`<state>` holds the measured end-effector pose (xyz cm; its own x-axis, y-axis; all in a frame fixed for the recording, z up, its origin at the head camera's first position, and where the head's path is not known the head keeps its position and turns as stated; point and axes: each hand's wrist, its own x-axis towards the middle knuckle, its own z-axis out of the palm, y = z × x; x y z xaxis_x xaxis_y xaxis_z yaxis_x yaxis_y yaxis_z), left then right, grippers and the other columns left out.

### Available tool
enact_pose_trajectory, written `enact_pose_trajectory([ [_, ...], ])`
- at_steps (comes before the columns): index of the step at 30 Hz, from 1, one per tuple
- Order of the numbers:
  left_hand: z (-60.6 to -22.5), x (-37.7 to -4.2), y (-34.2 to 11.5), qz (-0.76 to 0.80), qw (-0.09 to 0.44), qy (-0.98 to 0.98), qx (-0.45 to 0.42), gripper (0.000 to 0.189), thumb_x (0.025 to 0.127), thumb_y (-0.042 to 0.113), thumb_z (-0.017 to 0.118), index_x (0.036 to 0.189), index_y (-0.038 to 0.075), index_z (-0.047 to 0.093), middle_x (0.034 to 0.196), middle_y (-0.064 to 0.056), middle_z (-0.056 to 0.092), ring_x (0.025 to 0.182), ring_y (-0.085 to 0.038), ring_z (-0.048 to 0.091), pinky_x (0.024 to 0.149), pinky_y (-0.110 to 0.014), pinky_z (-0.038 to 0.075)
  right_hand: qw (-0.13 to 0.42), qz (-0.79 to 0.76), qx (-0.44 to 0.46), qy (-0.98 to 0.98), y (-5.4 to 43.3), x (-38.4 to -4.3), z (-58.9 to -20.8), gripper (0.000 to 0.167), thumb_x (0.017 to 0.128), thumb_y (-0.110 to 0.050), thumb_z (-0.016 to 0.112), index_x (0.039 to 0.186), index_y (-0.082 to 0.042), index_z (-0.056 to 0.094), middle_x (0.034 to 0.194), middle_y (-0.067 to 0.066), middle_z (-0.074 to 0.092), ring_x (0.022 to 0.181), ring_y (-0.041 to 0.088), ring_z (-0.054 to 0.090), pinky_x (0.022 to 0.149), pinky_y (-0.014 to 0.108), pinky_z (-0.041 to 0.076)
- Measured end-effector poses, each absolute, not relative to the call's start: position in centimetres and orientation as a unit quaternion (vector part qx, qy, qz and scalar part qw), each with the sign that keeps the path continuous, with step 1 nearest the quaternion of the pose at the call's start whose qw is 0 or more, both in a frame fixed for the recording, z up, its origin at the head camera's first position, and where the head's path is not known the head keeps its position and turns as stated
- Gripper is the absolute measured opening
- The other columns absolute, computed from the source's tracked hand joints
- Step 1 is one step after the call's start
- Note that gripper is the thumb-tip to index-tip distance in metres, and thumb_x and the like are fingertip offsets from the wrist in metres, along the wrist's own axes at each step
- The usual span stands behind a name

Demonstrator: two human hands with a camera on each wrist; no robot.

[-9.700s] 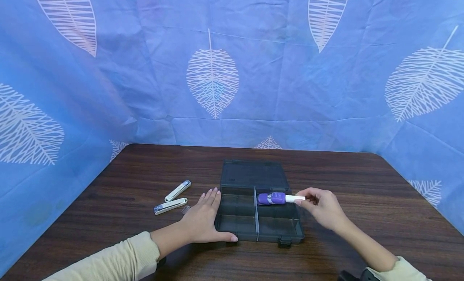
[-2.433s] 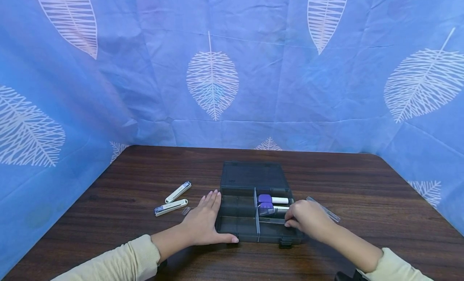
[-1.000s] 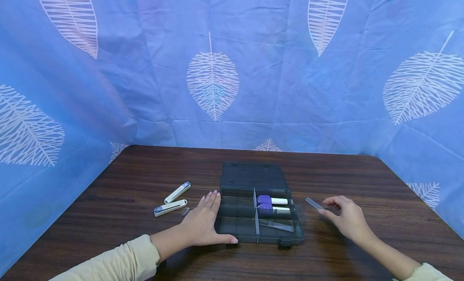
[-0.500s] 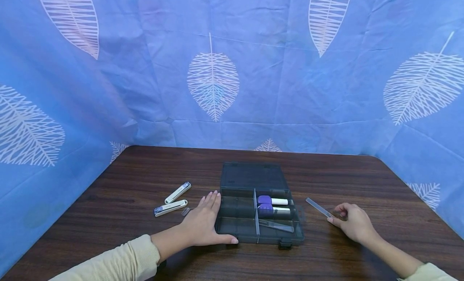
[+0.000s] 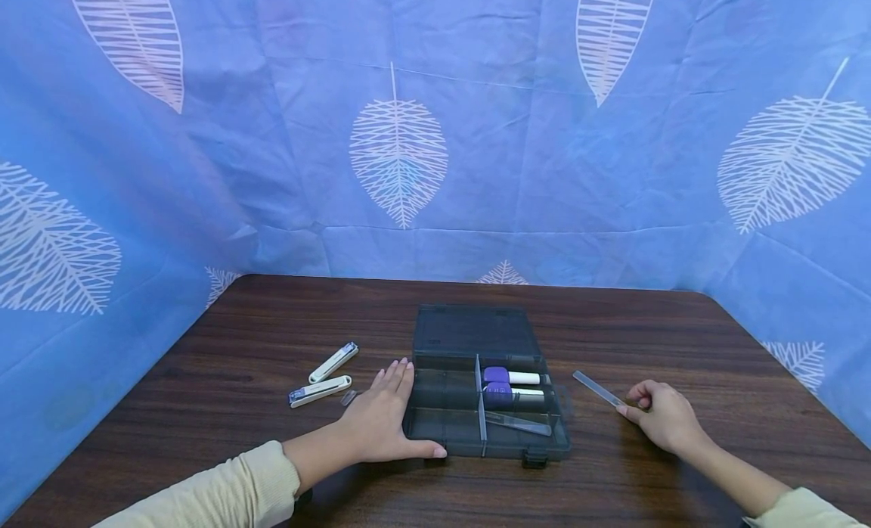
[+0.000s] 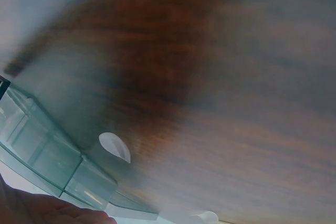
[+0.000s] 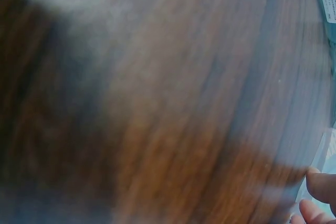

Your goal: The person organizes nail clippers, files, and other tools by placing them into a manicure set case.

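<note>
My left hand (image 5: 377, 422) rests with straight fingers along the left side of an open dark see-through divided box (image 5: 445, 430), its thumb at the front edge. To the right of the box, my right hand (image 5: 667, 418) pinches the near end of a clear glass nail file (image 5: 596, 387) between thumb and fingers, low over the table. In the right wrist view the thumb (image 7: 320, 184) shows at the file's edge. Two purple nail polish bottles (image 5: 498, 392) with white caps lie in the box's back right compartment. Another clear nail file (image 5: 520, 423) lies in the front right one.
Two white nail clippers (image 5: 320, 390) lie on the dark wooden table (image 5: 272, 309), left of the box. Beside them is a small clear piece (image 5: 348, 398). The box lid (image 5: 472, 330) lies back behind it. A blue leaf-patterned cloth (image 5: 503, 157) hangs around the table.
Nail polish bottles and one nail file have come to lie in the box. My right hand has moved from the box to the other file and pinches it. My left hand stays put.
</note>
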<state>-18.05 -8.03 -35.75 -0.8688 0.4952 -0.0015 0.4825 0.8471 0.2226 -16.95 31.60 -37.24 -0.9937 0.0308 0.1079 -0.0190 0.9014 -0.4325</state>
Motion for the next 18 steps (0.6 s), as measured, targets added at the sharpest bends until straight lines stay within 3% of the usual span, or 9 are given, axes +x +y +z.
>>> enact_pose_trajectory([
  [7, -35.82, -18.04, -8.01, 0.104, 0.029, 0.961, 0.256, 0.117, 0.069, 0.077, 0.055, 0.146, -0.003, 0.019, 0.152, -0.021, 0.022, 0.141, -0.034, 0.021, 0.113, -0.046, 0.026, 0.054, 0.215, -0.004, -0.975, 31.39, -16.77, -37.20, 0.016, 0.085, -0.011, 0.064, 0.077, 0.001, 0.055, 0.072, 0.004, 0.050, 0.064, 0.015, 0.041, 0.059, 0.026, 0.032],
  [18, -35.92, -17.96, -8.04, 0.104, 0.027, 0.961, 0.256, 0.117, 0.068, 0.078, 0.055, 0.146, -0.003, 0.020, 0.152, -0.021, 0.022, 0.142, -0.034, 0.021, 0.113, -0.046, 0.026, 0.048, 0.206, -0.007, -0.977, 31.13, -16.77, -36.48, 0.015, 0.086, -0.007, 0.062, 0.079, 0.004, 0.054, 0.069, 0.006, 0.055, 0.060, 0.014, 0.047, 0.051, 0.024, 0.037],
])
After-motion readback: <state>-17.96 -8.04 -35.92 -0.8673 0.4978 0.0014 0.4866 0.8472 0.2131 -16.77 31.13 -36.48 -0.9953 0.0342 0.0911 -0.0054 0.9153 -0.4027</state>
